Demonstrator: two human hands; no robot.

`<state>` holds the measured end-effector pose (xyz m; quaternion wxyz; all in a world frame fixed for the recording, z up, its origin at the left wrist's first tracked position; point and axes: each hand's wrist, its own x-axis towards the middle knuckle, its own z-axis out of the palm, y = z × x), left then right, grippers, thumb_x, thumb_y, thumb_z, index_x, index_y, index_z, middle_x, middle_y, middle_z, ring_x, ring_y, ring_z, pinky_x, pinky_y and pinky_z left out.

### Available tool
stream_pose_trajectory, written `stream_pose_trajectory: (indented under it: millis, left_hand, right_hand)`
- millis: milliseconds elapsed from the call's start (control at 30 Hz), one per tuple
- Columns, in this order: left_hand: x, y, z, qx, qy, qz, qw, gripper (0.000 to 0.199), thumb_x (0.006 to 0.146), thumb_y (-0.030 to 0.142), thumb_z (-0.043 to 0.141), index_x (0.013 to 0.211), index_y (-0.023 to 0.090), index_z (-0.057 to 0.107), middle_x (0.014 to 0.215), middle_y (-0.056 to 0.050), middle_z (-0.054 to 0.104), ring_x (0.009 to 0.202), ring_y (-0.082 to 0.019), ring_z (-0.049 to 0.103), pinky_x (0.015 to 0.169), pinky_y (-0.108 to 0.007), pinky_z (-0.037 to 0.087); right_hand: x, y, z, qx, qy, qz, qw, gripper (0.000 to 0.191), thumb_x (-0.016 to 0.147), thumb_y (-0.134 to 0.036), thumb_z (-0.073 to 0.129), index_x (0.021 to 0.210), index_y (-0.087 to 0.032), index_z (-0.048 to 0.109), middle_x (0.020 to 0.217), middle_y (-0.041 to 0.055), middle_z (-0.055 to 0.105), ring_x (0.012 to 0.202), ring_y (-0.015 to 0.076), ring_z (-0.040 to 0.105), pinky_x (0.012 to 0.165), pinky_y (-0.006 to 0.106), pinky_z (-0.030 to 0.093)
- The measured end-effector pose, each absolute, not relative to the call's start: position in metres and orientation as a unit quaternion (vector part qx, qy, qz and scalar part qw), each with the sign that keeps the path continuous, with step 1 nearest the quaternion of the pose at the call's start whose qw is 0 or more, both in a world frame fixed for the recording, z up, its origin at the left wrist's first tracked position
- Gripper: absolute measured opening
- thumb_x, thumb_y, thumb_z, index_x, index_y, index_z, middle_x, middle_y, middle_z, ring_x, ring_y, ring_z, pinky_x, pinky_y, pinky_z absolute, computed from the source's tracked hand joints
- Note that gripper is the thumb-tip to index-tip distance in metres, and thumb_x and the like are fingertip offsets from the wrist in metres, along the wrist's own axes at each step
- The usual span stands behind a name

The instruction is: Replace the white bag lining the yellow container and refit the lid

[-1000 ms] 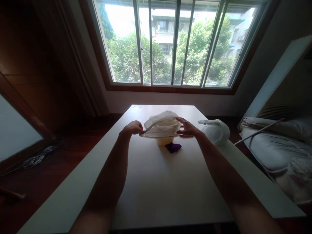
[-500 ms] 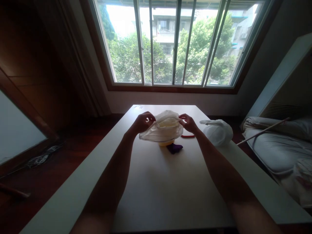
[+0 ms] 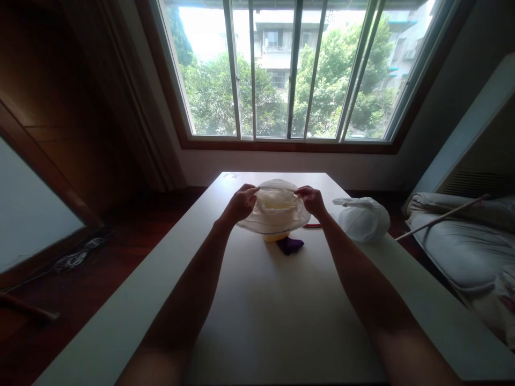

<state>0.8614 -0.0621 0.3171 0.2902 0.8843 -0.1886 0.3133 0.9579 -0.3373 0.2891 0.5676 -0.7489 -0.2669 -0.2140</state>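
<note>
A thin, translucent whitish plastic bag (image 3: 277, 217) is spread wide between my two hands. My left hand (image 3: 243, 201) pinches its far edge on the left, and my right hand (image 3: 311, 200) pinches it on the right. Beneath the bag, the lower part of a yellow object (image 3: 276, 236) shows; the rest is hidden or blurred behind the plastic. A dark purple cloth (image 3: 290, 245) lies on the white table (image 3: 277, 321), just right of the yellow object. Behind my right hand, part of a red-edged item (image 3: 313, 225) shows.
A bunched white plastic bag (image 3: 364, 220) sits at the table's right side. Beyond that edge are a pale mattress-like bundle (image 3: 462, 246) and a thin stick (image 3: 442, 217). Cables (image 3: 76, 258) lie on the floor at left. A window (image 3: 289, 80) stands behind the table.
The bag's far edge is now pulled straighter between my hands, and its opening looks rounder. My left hand has closed on the edge. The view has shifted slightly.
</note>
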Motion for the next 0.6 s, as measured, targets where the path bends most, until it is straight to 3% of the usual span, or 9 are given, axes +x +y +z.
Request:
stream_pose_trajectory:
  millis: [233,333,433,533,600]
  left_hand:
    - [0.9,-0.063,0.317,0.877,-0.126,0.316,0.338,0.041,0.091,0.026,0.046,0.126,0.018,0.068,0.122,-0.009,0.064,0.114,-0.021,0.061,0.107,-0.033,0.045]
    - [0.923,-0.058,0.308,0.854,-0.075,0.249,0.45,0.037,0.086,0.029,0.051,0.112,0.015,0.073,0.118,-0.011,0.069,0.113,-0.023,0.062,0.105,-0.036,0.045]
    - [0.939,-0.053,0.291,0.807,-0.033,0.142,0.572,0.033,0.08,0.032,0.055,0.097,0.011,0.074,0.102,-0.012,0.074,0.099,-0.025,0.067,0.091,-0.038,0.052]
    - [0.945,-0.047,0.269,0.799,-0.034,0.07,0.596,0.025,0.073,0.035,0.062,0.074,0.011,0.069,0.074,-0.01,0.071,0.071,-0.023,0.066,0.07,-0.036,0.054]
    - [0.944,-0.045,0.255,0.799,-0.036,0.043,0.598,0.024,0.07,0.035,0.066,0.064,0.012,0.064,0.064,-0.008,0.066,0.061,-0.022,0.063,0.063,-0.036,0.053]
  right_hand:
    - [0.97,-0.327,0.307,-0.694,-0.237,-0.124,0.668,0.033,0.074,-0.026,0.058,0.1,-0.017,0.075,0.114,0.01,0.07,0.099,0.0215,0.066,0.092,0.037,0.051]
    - [0.98,-0.321,0.307,-0.67,-0.174,-0.023,0.721,0.042,0.07,-0.022,0.058,0.11,-0.015,0.072,0.112,0.011,0.072,0.09,0.0208,0.067,0.084,0.036,0.053]
    - [0.991,-0.317,0.299,-0.656,-0.109,0.062,0.744,0.042,0.071,-0.023,0.057,0.11,-0.015,0.071,0.104,0.0108,0.074,0.086,0.0203,0.067,0.078,0.032,0.053]
    - [0.996,-0.318,0.288,-0.645,-0.1,0.131,0.746,0.033,0.074,-0.026,0.058,0.102,-0.016,0.072,0.098,0.0092,0.075,0.086,0.0214,0.067,0.075,0.031,0.054]
    - [0.994,-0.321,0.28,-0.679,-0.119,0.154,0.708,0.023,0.075,-0.026,0.057,0.089,-0.016,0.073,0.086,0.0077,0.075,0.08,0.0221,0.067,0.072,0.033,0.054]
